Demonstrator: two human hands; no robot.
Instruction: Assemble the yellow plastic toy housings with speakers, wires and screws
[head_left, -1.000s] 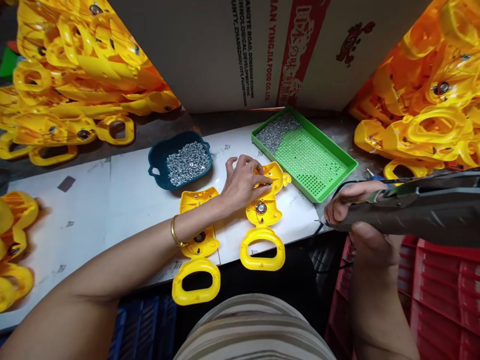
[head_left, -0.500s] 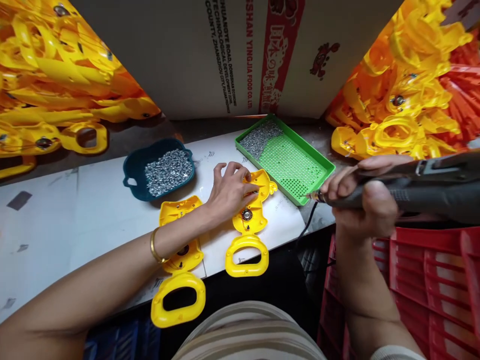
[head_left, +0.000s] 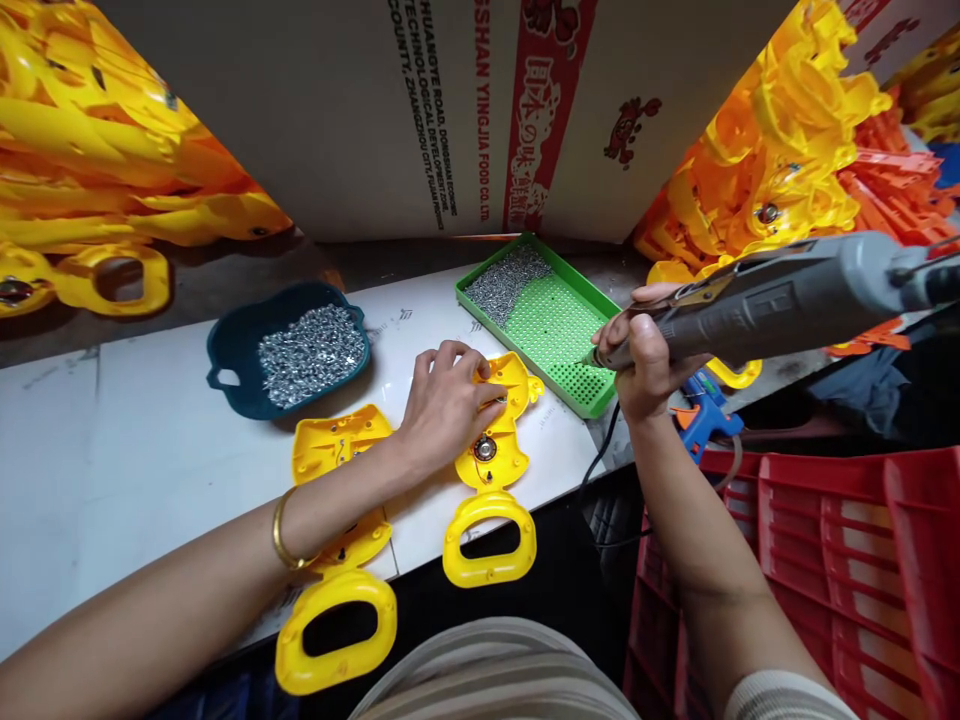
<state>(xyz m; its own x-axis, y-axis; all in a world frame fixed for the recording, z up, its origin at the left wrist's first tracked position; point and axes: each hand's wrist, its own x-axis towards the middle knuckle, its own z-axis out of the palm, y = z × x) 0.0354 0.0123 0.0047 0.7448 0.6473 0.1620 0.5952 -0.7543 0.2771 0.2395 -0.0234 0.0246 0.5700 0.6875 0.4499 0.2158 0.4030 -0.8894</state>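
My left hand (head_left: 448, 402) has its fingers curled over the upper part of a yellow plastic toy shell (head_left: 489, 467), gripping it; the fingertips are partly hidden. The shell lies open side up, showing a round metal part, with its ring handle past the table edge. Under my left wrist lies a second yellow toy shell (head_left: 337, 450), partly covered by my forearm. My right hand (head_left: 646, 360) is wrapped around a grey electric screwdriver (head_left: 757, 305). Its tip points at the holed end of a green tray (head_left: 600, 400) with small screws (head_left: 506, 282) in its far corner.
A dark teal basin (head_left: 232, 385) of small metal screws stands left on the white table board (head_left: 165, 400). Cardboard (head_left: 375, 150) rises behind. Yellow shells (head_left: 135, 160) are heaped on both sides. A blue glue gun (head_left: 705, 415) and red crate (head_left: 825, 540) are at right.
My right hand has moved left with the electric screwdriver, its tip now over the green tray's holes. My left hand stays on the yellow shell. The view has shifted slightly.
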